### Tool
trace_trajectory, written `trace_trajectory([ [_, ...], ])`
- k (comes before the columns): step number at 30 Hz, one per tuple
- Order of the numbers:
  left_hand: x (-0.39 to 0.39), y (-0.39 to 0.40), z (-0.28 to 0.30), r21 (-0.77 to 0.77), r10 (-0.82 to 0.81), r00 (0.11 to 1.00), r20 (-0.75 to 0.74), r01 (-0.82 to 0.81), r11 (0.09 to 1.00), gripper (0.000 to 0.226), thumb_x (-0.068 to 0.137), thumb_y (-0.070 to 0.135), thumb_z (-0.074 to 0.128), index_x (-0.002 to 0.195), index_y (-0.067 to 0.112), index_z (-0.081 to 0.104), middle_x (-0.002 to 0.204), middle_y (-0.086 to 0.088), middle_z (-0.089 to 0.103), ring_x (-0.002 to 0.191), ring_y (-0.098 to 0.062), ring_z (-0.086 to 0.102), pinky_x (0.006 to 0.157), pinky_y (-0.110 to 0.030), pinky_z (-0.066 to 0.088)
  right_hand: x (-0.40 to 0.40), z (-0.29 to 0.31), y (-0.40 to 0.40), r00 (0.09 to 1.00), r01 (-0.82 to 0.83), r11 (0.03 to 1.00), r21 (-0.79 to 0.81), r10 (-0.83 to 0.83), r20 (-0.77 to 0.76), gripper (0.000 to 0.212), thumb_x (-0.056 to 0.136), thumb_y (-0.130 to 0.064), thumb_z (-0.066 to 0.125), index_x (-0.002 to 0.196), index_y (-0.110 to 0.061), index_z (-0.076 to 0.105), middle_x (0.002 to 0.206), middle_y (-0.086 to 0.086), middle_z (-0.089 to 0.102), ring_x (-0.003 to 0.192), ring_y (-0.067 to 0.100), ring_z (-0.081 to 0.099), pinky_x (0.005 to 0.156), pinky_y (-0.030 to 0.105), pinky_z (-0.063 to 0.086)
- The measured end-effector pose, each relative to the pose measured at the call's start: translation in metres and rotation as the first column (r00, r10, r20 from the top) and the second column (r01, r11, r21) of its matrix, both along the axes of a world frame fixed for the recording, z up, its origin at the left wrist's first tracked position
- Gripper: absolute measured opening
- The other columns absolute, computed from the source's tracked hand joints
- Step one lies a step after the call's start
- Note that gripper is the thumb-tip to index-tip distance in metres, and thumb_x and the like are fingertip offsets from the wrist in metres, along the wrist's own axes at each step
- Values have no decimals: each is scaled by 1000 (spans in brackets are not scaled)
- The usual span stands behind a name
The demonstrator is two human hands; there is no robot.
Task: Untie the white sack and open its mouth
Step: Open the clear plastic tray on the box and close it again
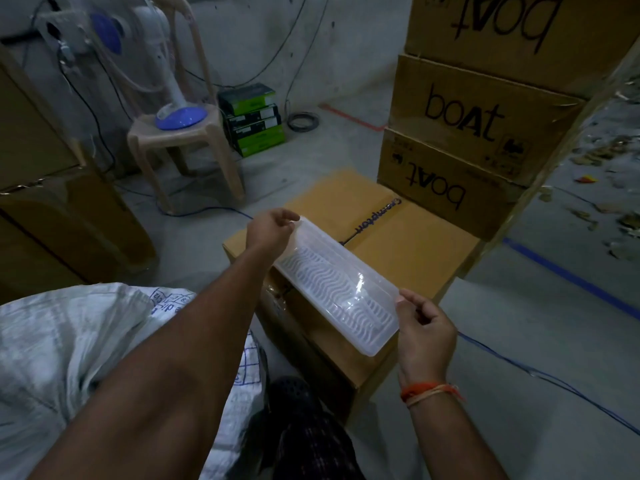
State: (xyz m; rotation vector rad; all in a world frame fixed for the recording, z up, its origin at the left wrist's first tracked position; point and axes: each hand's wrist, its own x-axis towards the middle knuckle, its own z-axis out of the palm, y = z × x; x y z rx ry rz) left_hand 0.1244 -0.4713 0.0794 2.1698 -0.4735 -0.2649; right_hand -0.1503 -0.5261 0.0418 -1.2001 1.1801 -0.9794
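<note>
The white woven sack (65, 341) with blue print lies at the lower left, partly under my left forearm; its mouth and tie are hidden. Both hands hold a long clear plastic tray (337, 284) with a wavy ribbed bottom, above a cardboard box (415, 251). My left hand (270, 230) grips the tray's far end. My right hand (424, 327), with an orange thread on the wrist, pinches the near end.
Three stacked "boat" cartons (478, 112) rise at the back right. A plastic stool (183, 147) carries a table fan (173, 109) at the back left, beside green-black boxes (254, 117). Brown cartons (52, 202) stand left. Blue cables cross the concrete floor.
</note>
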Motion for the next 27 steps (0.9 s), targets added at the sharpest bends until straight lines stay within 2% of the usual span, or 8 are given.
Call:
trace_trajectory([
  [2,-6,6,0,-67,95,995,-16,-96,993,19,95,19,67,108,27,79,120,-3,75,107,-22,68,99,-40,58,-5,0,6,1000,2,1000,11,-2,20,12,89,-18,75,99,-22,79,96,-4,77,90,14,73,77,34,61],
  [4,-15,17,-1,-131,193,981,-29,-195,972,20,93,20,71,109,28,78,121,0,74,109,-20,68,94,-32,56,-10,0,15,1000,-9,1000,-2,9,28,13,88,-19,76,101,-24,79,98,-2,76,90,14,72,77,32,59],
  [6,-26,28,-5,-178,239,970,-38,-242,954,23,91,20,73,113,27,77,115,1,73,102,-17,67,84,-24,48,-15,0,25,999,-25,1000,-5,26,39,15,89,-15,76,99,-26,78,93,-6,75,83,7,69,73,27,55],
  [10,-40,43,-8,-231,251,966,-70,-260,937,24,91,17,73,115,22,76,112,-5,74,99,-21,69,83,-23,46,-19,0,35,999,-26,1000,-9,26,21,17,91,-11,73,104,-20,78,91,-12,73,73,-12,65,68,12,48],
  [12,-44,45,-7,-211,279,957,-85,-291,933,25,90,15,74,114,21,76,110,-7,75,96,-21,68,81,-23,45,-20,1,32,1000,-17,1000,-1,17,23,18,92,-9,71,106,-17,78,89,-11,72,74,-9,64,67,7,47],
  [17,-53,46,-6,-155,290,947,-139,-310,938,26,91,13,75,114,25,76,111,-7,69,95,-23,67,86,-31,58,-20,3,28,999,-9,1000,11,9,32,16,90,-9,73,103,-16,79,85,-8,71,78,2,63,74,21,50],
  [21,-55,48,-12,-152,338,916,-215,-373,915,29,86,6,71,102,29,76,114,-9,75,96,-26,74,86,-33,62,-19,3,29,1000,-8,1000,8,7,13,17,90,-10,73,103,-20,79,89,-5,74,81,5,65,73,19,49],
  [27,-60,54,-14,-210,283,918,-277,-346,915,30,88,8,75,113,25,75,110,-10,74,94,-25,75,88,-39,64,-17,3,30,1000,-1,1000,16,1,-10,18,90,-9,72,104,-18,79,90,-2,75,81,7,66,76,23,51],
])
